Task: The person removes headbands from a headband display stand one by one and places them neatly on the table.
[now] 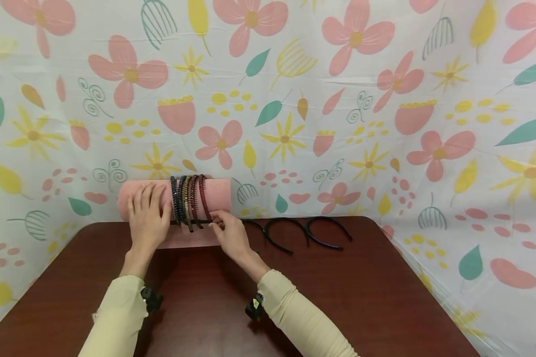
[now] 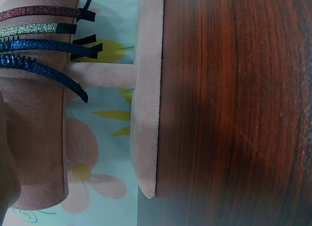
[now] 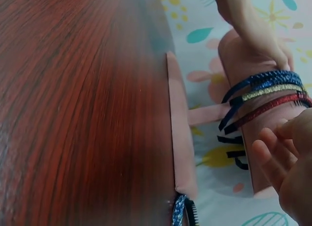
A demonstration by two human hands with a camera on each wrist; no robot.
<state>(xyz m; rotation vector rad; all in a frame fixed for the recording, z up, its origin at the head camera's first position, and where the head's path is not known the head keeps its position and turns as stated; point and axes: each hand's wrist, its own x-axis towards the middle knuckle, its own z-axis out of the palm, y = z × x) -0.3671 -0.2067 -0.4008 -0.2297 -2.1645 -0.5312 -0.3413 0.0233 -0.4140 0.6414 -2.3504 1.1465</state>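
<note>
A pink padded headband stand (image 1: pixel 219 193) with a horizontal roll stands at the table's back edge. Several glittery headbands hang over its middle: dark blue ones (image 2: pixel 53 46), a pale gold one (image 3: pixel 265 92) and red ones (image 3: pixel 263 111). My left hand (image 1: pixel 147 213) rests on the roll's left part, fingers extended over the top, just left of the blue bands. At the right side of the row, my right hand (image 1: pixel 230 235) pinches the lower end of the rightmost red headband (image 1: pixel 204 198). In the right wrist view, that hand's fingers (image 3: pixel 280 162) are bent close to the roll.
Dark headbands (image 1: pixel 279 243) lie in a row at the back of the brown table (image 1: pixel 339 292), right of the stand. The stand's flat base (image 2: pixel 148 113) sits at the table edge, joined to the roll by a short post (image 2: pixel 105 74). Behind hangs a flowered curtain (image 1: pixel 295 148).
</note>
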